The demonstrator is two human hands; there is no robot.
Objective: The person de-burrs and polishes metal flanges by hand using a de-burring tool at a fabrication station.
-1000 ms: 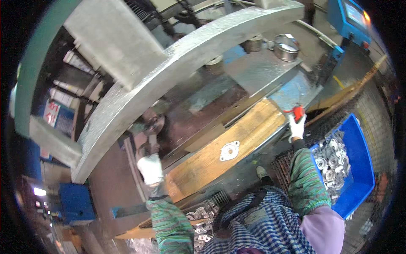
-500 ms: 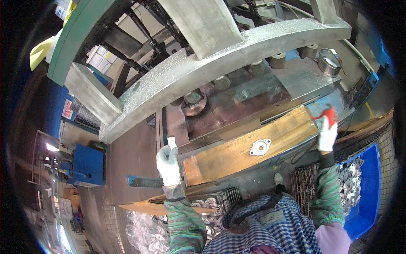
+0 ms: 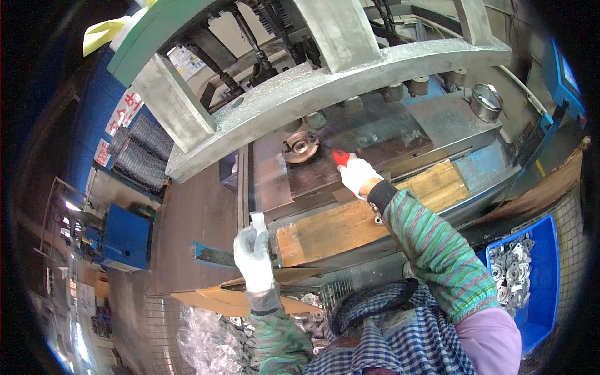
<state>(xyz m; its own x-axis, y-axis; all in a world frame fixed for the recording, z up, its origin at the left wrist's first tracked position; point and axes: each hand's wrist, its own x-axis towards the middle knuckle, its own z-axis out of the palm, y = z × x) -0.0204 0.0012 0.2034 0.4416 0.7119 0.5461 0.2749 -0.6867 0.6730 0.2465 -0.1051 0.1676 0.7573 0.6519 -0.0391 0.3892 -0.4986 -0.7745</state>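
Observation:
My left hand [image 3: 252,257], in a white-grey glove, is closed round a small pale block-like piece [image 3: 257,220] by the left end of the wooden board. My right hand [image 3: 359,176], also gloved, grips a red tool [image 3: 340,157] whose exact kind I cannot make out. It reaches over the dark press bed [image 3: 369,134], just right of a round metal die [image 3: 302,146]. On the wooden board [image 3: 312,234], a flanged metal part [image 3: 378,220] is mostly hidden behind my right forearm.
A heavy curved metal frame [image 3: 350,78] spans above the bed, with several cylindrical posts beneath it. A metal pot [image 3: 486,103] stands at the far right. A blue bin [image 3: 542,294] of metal parts is at the near right; brown cardboard [image 3: 219,299] and clear plastic [image 3: 209,344] lie near left.
My right hand has swung left and inward with the red tool, from the board's right end to beside the round die. My left hand stays by the board's left end. The view has shifted slightly.

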